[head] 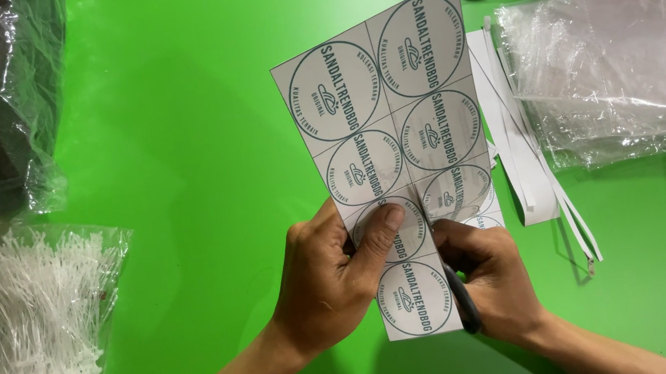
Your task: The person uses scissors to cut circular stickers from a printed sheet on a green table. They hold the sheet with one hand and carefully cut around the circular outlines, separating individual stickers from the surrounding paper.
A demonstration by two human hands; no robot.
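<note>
**Cut line can wander into the round labels**

Main risk: the label sheet [400, 158] stands tall and floppy above your hands, held only near its bottom end. If the top sags or twists, I'd expect the scissors [462, 296] to drift off the grey grid line and clip a printed circle. The glare on the glossy sheet just above your thumb also hides the line right where the blades work.

Second risk: your left thumb lies flat across the sheet, very near the cutting line. If the blades close there, they could nick it.

Third: the cut white strips [524, 146], just right of the sheet and up from your right hand, lie loose near the clear bags [628, 65]. A swing of the sheet could sweep them around.

Left hand [331, 282]: closed on the sheet, thumb pressed on the front, fingers wrapped behind. A firm pinch on the lower left part.

Right hand [492, 277]: curled shut around the dark scissor handles, just right of and below your left thumb, partly behind the sheet. Can't tell how far the blades are apart; the sheet covers them.

The bag of white plastic ties [28, 328] sits well to the left of your left hand, untouched.
</note>
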